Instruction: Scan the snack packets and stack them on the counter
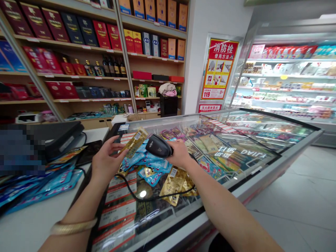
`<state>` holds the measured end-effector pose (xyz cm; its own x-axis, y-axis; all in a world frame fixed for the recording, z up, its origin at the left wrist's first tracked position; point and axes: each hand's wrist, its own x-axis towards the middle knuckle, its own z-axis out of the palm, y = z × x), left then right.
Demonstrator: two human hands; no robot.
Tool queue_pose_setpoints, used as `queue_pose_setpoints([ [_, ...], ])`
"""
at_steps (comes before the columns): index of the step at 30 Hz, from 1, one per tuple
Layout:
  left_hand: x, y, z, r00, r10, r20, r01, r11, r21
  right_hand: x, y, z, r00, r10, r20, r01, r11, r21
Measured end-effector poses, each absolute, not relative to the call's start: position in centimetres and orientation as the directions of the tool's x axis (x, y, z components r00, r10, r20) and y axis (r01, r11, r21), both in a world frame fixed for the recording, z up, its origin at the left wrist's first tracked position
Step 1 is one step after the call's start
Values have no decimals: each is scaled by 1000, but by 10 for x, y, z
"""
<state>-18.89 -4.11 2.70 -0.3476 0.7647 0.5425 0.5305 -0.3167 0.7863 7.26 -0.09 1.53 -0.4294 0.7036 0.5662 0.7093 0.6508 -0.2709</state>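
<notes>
My left hand [107, 155] pinches a gold foil packet [136, 141], tilted up so that its barcode label shows. In my right hand [180, 154] is a black barcode scanner [159, 146], its head pointing left toward that packet, a short gap apart. The scanner's black cable [154, 198] loops across the glass below both hands. Under the scanner lies a pile of blue ice cream packets [151, 175] on the freezer's glass top. Beside the pile, more gold packets [173, 185] lie flat, one with its barcode facing up.
The glass-topped chest freezer [252, 182] runs off to the right, with packets inside. At left, a white counter [49, 220] bears more blue packets [52, 187] and a black device [60, 138]. Shelves of boxed bottles [102, 35] and a refrigerated display [291, 80] stand behind.
</notes>
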Motion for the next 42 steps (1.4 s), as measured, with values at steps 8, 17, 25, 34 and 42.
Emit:
queue_pose_setpoints([
  [8, -189, -39, 24, -313, 770, 555, 501, -363, 786, 73, 1, 15, -423, 710, 563, 723, 639, -262],
  [17, -192, -39, 22, -302, 773, 558, 517, -359, 777, 72, 2, 13, -416, 709, 570, 719, 640, -271],
  [25, -177, -30, 12, -400, 804, 440, 356, -306, 883, 79, 9, 11, -312, 739, 597, 758, 572, -312],
  [34, -195, -31, 13, -168, 780, 603, 833, -215, 510, 82, 11, 9, -271, 738, 618, 768, 553, -323],
  [42, -269, -36, 17, -623, 687, 373, 780, 510, 364, 79, 12, 5, -305, 754, 583, 774, 552, -309],
])
